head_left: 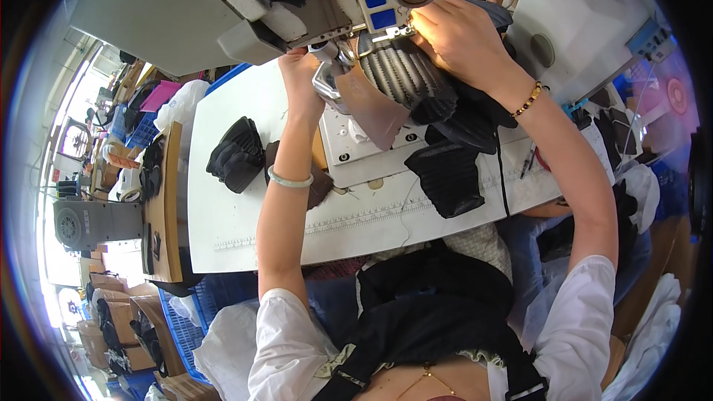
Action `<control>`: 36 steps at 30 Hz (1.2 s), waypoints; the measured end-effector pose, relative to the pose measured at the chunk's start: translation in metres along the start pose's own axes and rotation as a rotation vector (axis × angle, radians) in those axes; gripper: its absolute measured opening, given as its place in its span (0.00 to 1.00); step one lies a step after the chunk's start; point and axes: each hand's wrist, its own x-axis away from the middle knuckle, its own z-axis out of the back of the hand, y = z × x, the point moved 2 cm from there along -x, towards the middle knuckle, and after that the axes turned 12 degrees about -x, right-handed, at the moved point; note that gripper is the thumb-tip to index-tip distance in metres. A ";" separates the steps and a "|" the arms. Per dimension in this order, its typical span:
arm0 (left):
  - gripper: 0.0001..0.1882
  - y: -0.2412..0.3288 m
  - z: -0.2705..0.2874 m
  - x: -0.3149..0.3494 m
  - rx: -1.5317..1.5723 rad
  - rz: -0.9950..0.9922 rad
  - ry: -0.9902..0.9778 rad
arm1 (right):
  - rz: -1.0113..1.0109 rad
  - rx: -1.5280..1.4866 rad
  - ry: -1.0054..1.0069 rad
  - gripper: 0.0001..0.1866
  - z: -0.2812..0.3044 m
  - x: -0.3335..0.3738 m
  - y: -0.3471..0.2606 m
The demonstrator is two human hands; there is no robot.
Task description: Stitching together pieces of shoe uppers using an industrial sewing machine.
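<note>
Black apron (438, 304) and one white sleeve (575, 327) lay nearest the head camera, with the table (223, 215) beyond them. The ribbed piece (405, 70), black and grooved, was at the sewing machine (319, 11), bunched just under its metal parts, with its dark folds spilling toward the table. Work on this piece seemed under way rather than finished, since it was at the machine and the right hand (460, 41) was over its upper edge. A black piece (238, 154) lay to the left and another (449, 174) near the table's front edge; whether these were done or waiting, the view could not tell. No seam could be made out clearly enough to judge how much was left.

The right hand was nearly closed, its fingers bent and bunched narrowly beside the small metal bar; whether they pinched the piece could not be seen. The left hand (301, 82) was raised just beside the chrome fitting (324, 83), its fingertips hidden, so its grip could not be told.
</note>
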 end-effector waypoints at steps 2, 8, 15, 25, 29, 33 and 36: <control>0.09 -0.003 0.002 0.000 0.015 0.012 0.002 | 0.020 0.016 -0.006 0.08 0.001 -0.002 0.000; 0.07 -0.008 0.001 -0.004 -0.059 -0.036 0.005 | 0.014 0.045 -0.036 0.07 0.000 -0.001 0.003; 0.08 -0.008 -0.003 -0.004 0.117 0.009 0.119 | -0.109 0.015 0.030 0.12 0.007 0.000 0.001; 0.15 0.047 0.181 -0.030 -0.568 -0.446 0.819 | -0.691 0.198 0.098 0.14 0.080 0.039 -0.028; 0.14 0.038 0.278 -0.025 -0.964 -0.310 0.845 | -0.509 -0.071 0.263 0.09 0.097 0.084 -0.053; 0.16 -0.008 0.357 0.003 -0.667 0.116 0.412 | -0.080 -0.390 -0.091 0.08 0.076 0.037 -0.108; 0.15 -0.042 0.304 0.015 -0.568 0.305 0.161 | -0.029 -0.402 -0.146 0.11 0.053 0.026 -0.126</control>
